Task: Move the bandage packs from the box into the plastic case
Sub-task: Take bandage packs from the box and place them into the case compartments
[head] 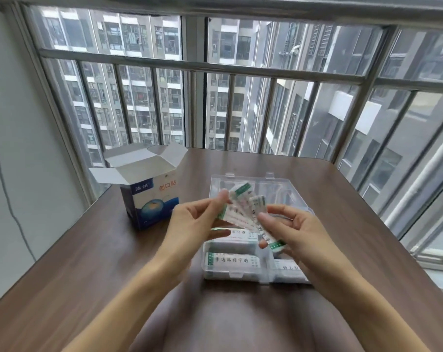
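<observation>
Here the left hand and the right hand meet above the clear, hinged plastic case, and between them they hold a fanned bunch of white bandage packs with green ends. The left grip pinches the bunch's upper left edge between thumb and forefinger, while its other fingers curl loosely beneath. The right grip pinches the lower right part of the fan, thumb on top and fingers behind the strips. The packs slant from upper left to lower right, overlapping one another, blurred so that their print cannot be read. Directly below both grips the case lies open on the brown wood-grain counter, its lid tipped back beyond the hands. Under the left grip, in the case's left compartment, lie flat white bandage packs printed with dark characters; under the right grip, in the right compartment, more white packs show, partly hidden by the wrist. Off to the left of the left grip, and a little farther away, stands a blue and white cardboard box with red lettering, upright with its top flaps spread wide. Beyond the counter runs a barred window facing tall grey apartment blocks.
</observation>
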Available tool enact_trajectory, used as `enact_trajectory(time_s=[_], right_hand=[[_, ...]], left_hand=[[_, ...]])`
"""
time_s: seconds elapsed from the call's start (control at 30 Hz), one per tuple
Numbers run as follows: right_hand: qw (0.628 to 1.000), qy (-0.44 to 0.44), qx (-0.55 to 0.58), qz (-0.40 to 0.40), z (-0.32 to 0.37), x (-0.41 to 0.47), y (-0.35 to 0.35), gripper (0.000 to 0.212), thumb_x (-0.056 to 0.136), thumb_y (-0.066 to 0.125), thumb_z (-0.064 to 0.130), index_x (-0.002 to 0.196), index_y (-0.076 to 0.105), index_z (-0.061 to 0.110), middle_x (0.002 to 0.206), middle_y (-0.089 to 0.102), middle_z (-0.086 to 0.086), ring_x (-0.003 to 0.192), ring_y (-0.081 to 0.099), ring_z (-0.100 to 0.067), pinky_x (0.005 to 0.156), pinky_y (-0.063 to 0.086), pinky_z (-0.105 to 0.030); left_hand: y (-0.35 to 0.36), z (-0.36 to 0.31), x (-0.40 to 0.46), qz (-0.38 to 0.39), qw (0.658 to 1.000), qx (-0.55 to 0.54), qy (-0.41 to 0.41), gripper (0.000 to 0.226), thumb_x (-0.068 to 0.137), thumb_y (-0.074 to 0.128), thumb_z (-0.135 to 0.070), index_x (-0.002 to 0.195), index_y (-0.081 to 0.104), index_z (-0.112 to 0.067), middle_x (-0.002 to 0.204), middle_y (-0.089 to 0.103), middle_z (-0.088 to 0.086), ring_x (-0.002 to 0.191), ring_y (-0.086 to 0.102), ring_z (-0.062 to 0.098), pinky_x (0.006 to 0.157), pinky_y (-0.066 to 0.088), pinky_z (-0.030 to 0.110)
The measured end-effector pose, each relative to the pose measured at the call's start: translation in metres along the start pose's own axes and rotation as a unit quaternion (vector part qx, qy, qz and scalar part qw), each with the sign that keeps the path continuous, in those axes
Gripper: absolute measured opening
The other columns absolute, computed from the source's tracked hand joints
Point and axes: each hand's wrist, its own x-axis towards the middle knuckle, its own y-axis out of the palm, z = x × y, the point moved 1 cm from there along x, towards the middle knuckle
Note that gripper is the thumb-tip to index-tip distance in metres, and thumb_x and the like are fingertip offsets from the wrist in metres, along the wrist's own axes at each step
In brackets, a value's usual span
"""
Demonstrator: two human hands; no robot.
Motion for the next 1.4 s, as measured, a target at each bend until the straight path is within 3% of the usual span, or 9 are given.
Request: enact_trajectory(time_s=[0.1,0.23,0.3,0.4,0.77,1.0,1.23,1.3,1.4], right_hand=[[0.998,0.025,0.055,-0.003,-0.001,0.002,-0.002,0.019,0.086,0.061,0.011,0.105,0.059,0.008,0.079,0.073,-0.006,0.05,0.063,-0.01,0.05,0.052,-0.017],[0.999,0.011,0.046,-0.013,0.001,0.001,-0.003,0.03,0.078,0.065,0.021,0.106,0.06,0.009,0.08,0.074,-0.006,0.052,0.064,-0.011,0.051,0.051,-0.017],[1.0,-0.003,0.009,-0.021,0.001,-0.001,-0.003,0.036,0.074,0.068,0.025,0.106,0.063,0.009,0.08,0.075,-0.005,0.051,0.064,-0.011,0.047,0.048,-0.015],[0.989,-0.07,-0.122,-0.046,0.002,-0.004,-0.005,0.021,0.079,0.071,0.02,0.099,0.071,0.016,0.07,0.073,-0.002,0.046,0.057,-0.008,0.042,0.04,-0.014],[0.992,-0.006,-0.109,0.064,0.002,-0.005,-0.002,0.018,0.093,0.054,0.017,0.102,0.065,0.006,0.062,0.062,0.002,0.039,0.04,-0.006,0.039,0.029,-0.012],[0.993,-0.009,-0.102,0.056,-0.004,-0.003,-0.001,0.021,0.096,0.048,0.021,0.101,0.059,0.004,0.05,0.058,0.005,0.035,0.038,-0.006,0.039,0.029,-0.012],[0.976,-0.134,-0.173,-0.01,-0.002,-0.001,-0.007,0.014,0.081,0.068,0.027,0.091,0.073,0.018,0.063,0.062,-0.01,0.048,0.045,-0.005,0.044,0.035,-0.019],[0.957,-0.19,-0.219,-0.027,-0.003,-0.003,-0.009,0.015,0.073,0.074,0.032,0.083,0.074,0.02,0.058,0.062,-0.005,0.05,0.047,-0.006,0.048,0.039,-0.024],[0.938,-0.238,-0.25,-0.039,-0.001,-0.005,-0.009,0.013,0.069,0.08,0.026,0.074,0.072,0.016,0.048,0.058,0.01,0.043,0.044,-0.002,0.046,0.036,-0.016]], left_hand=[[-0.001,-0.004,-0.001,0.022,0.996,-0.066,-0.049,0.03,0.081,0.059,-0.036,0.084,0.077,-0.013,0.086,0.075,0.012,0.078,0.073,0.016,0.06,0.056,0.02],[-0.001,-0.004,-0.004,0.064,0.996,-0.058,-0.027,0.021,0.072,0.068,-0.019,0.09,0.077,-0.012,0.093,0.075,0.009,0.086,0.072,0.016,0.068,0.056,0.019],[-0.002,-0.003,-0.004,0.068,0.997,-0.034,-0.015,0.024,0.075,0.067,-0.014,0.099,0.072,-0.012,0.094,0.075,0.008,0.088,0.072,0.018,0.072,0.056,0.02],[-0.003,-0.001,-0.006,0.085,0.996,0.005,-0.02,0.021,0.086,0.061,-0.006,0.105,0.071,-0.011,0.096,0.075,0.007,0.091,0.071,0.018,0.076,0.057,0.023],[-0.001,-0.005,-0.01,0.084,0.993,0.085,0.017,0.017,0.078,0.07,-0.022,0.093,0.076,-0.018,0.085,0.076,0.002,0.078,0.071,0.009,0.057,0.049,0.015],[-0.001,0.0,-0.007,0.052,0.994,0.095,0.013,0.007,0.079,0.072,-0.017,0.086,0.075,-0.017,0.079,0.076,0.002,0.074,0.072,0.011,0.055,0.05,0.015],[-0.001,-0.001,-0.006,0.096,0.994,-0.002,-0.062,0.021,0.092,0.054,-0.02,0.096,0.072,-0.011,0.091,0.075,0.009,0.086,0.072,0.016,0.064,0.056,0.021],[0.001,-0.001,-0.005,0.084,0.993,-0.032,-0.077,0.021,0.087,0.056,-0.026,0.094,0.071,-0.014,0.088,0.075,0.011,0.083,0.073,0.019,0.062,0.058,0.024],[0.007,0.002,-0.006,0.077,0.996,0.021,-0.04,0.028,0.079,0.062,-0.033,0.103,0.069,-0.018,0.086,0.075,0.008,0.08,0.073,0.019,0.062,0.058,0.023]])
